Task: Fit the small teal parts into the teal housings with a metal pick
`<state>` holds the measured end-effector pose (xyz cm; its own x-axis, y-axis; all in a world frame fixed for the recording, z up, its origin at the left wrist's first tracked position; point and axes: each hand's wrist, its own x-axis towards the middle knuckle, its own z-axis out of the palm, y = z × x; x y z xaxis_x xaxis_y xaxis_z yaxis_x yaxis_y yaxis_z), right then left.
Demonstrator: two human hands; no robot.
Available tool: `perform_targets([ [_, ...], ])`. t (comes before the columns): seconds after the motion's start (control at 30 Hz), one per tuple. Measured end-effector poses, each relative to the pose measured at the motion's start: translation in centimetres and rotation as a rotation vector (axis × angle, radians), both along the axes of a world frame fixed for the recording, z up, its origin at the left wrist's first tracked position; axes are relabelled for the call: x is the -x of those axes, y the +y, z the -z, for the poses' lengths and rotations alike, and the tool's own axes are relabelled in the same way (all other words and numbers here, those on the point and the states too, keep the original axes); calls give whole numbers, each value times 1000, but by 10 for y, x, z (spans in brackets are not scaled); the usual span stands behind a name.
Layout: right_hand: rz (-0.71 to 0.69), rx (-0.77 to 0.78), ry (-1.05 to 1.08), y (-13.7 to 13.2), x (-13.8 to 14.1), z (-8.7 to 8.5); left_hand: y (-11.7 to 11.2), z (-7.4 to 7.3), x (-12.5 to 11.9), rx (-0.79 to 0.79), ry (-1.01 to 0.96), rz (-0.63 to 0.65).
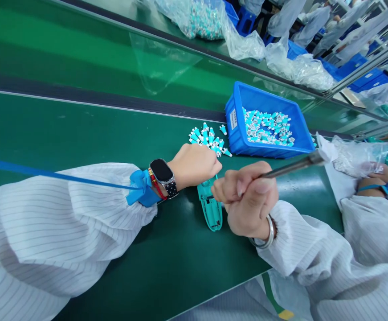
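My left hand [195, 164] is curled into a closed fist beside a small pile of teal and white parts [209, 139] on the green bench; what its fingers hold is hidden. A teal plastic housing [210, 207] lies on the bench just below it, between both hands. My right hand [249, 199] is closed around a dark metal rod-like tool [292, 166] that points up to the right. A smartwatch and a blue wrist strap sit on my left wrist.
A blue bin [235, 133] of the same small parts stands behind the pile. Clear plastic bags [294, 67] lie along the far side. A co-worker's hand [376, 180] rests at the right with a plastic bag. A blue cord [46, 173] runs leftwards.
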<state>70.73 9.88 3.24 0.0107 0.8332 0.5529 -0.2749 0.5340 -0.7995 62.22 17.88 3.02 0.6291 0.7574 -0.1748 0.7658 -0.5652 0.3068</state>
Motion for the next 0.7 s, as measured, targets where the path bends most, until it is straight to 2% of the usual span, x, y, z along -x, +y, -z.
perform_targets([
  [0.13,56,167,20,5,-5,-15,0,5,2,-67,-12,34],
  [0.27,147,188,2,9,-14,-32,0,9,3,-125,-33,38],
  [0.43,143,254,-28,12,-16,-25,0,8,4,-137,-32,39],
  [0.53,141,240,-18,14,-15,-20,0,8,4,-142,-25,39],
  [0.7,151,229,-14,15,-18,-23,0,10,2,-151,-41,32],
])
